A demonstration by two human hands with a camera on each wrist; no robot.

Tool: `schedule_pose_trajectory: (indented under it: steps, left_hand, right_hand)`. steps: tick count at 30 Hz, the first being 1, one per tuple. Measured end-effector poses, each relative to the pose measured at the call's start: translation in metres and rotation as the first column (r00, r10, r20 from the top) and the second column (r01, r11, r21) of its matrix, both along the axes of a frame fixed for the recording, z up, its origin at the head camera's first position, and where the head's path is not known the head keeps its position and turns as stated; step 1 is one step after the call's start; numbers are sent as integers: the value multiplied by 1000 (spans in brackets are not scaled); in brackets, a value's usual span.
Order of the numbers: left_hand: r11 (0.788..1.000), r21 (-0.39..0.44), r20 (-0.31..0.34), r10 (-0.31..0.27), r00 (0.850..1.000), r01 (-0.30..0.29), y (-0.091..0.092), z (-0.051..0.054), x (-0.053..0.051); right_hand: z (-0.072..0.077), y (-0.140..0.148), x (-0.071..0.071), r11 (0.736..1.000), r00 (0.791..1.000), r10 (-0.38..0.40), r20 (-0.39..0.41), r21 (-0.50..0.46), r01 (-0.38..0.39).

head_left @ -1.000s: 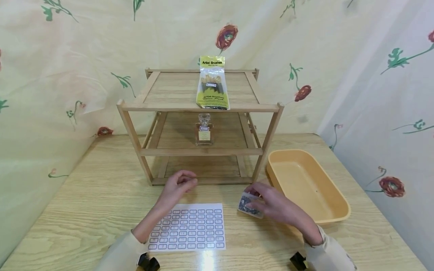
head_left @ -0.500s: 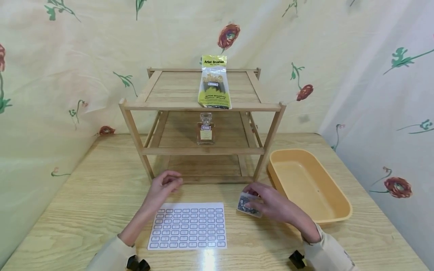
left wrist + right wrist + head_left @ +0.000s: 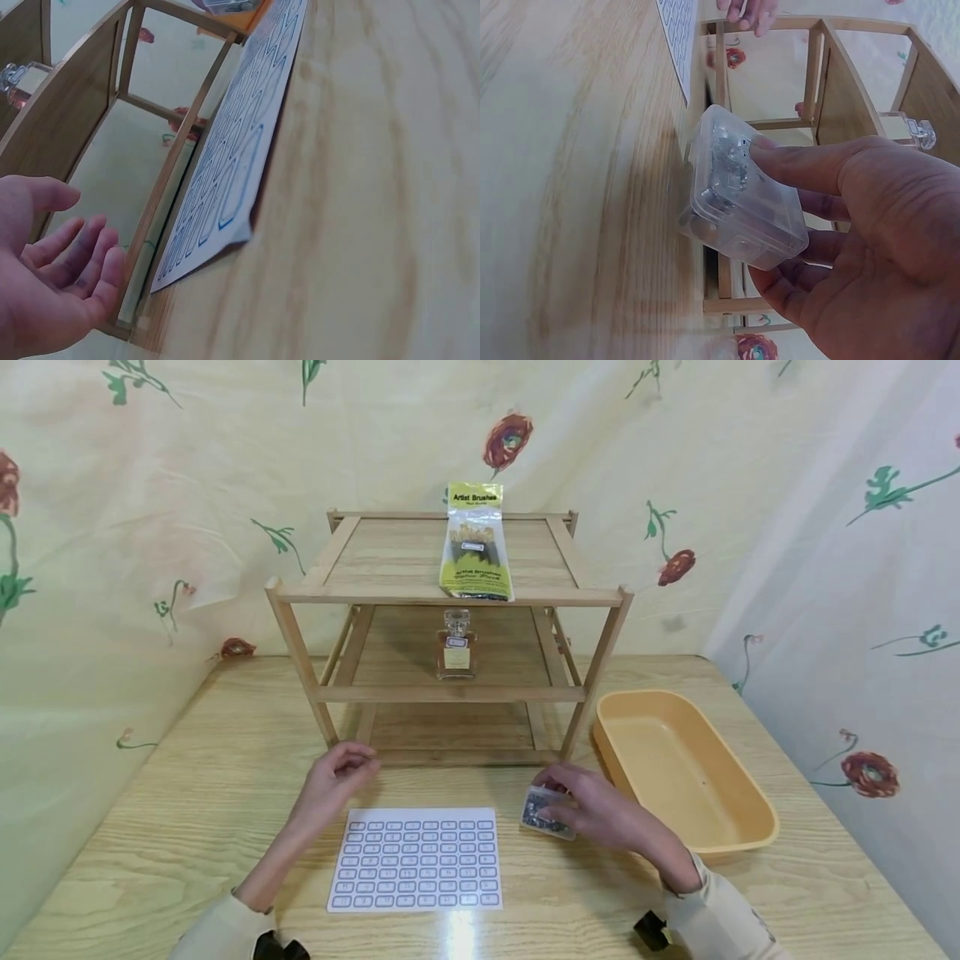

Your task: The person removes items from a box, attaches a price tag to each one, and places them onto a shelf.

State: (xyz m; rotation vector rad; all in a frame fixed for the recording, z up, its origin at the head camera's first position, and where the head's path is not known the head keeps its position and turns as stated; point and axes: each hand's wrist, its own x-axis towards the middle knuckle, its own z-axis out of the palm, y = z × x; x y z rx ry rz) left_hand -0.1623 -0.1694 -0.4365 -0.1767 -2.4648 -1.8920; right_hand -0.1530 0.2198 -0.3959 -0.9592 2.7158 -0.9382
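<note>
A small clear plastic box (image 3: 742,195) with dark metallic bits inside is gripped by my right hand (image 3: 596,810), thumb on one side and fingers on the other. In the head view the box (image 3: 547,814) is low over the table or on it; I cannot tell which. My left hand (image 3: 337,777) holds nothing, its fingers loosely bent in the left wrist view, near the front left foot of the wooden rack (image 3: 450,694). Between the hands lies a white sheet of labels (image 3: 415,860), one corner curled up.
On the rack's top shelf lies a pack of artist brushes (image 3: 476,543). A perfume bottle (image 3: 457,647) stands on its middle shelf. To the right sits a yellow plastic basin (image 3: 682,768). Floral cloth (image 3: 375,435) hangs behind the wooden table (image 3: 187,810).
My left hand has moved left, off the label sheet and toward the rack's left foot. The right hand keeps its hold on the box, almost in place.
</note>
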Motion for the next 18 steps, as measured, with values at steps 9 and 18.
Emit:
schedule_pose_trajectory:
  steps: [9,18]
  left_hand:
    - [997,-73,-35,-9,999,7,-4,-4,2]
    - [995,-101,-30,-12,999,9,-4,-8,1]
  right_hand:
    - [-4,1,-3,1000,1000,0,-2,22,0]
    - [-8,2,-5,1000,1000,-1,-15,24,1]
